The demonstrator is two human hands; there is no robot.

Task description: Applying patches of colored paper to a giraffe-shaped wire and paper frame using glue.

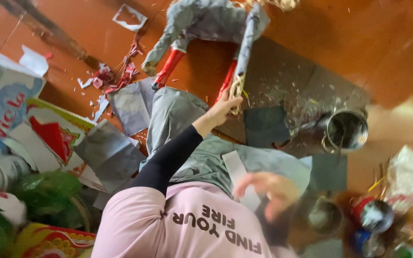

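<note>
A grey paper-covered figure [206, 21] with red legs lies on the reddish-brown floor [321, 28]. At the figure's lower end, the left hand [223, 109], on a black-sleeved arm, closes its fingers around the bottom of one wrapped leg, beside pale straw-like strands. Nearer than the figure, the right hand [268, 188] is blurred, fingers loosely spread above a white paper strip [237, 169]; whether it grips the strip cannot be told. Right of the figure sits a metal pot [346, 130]. Grey paper sheets [113, 150] lie to its left.
</note>
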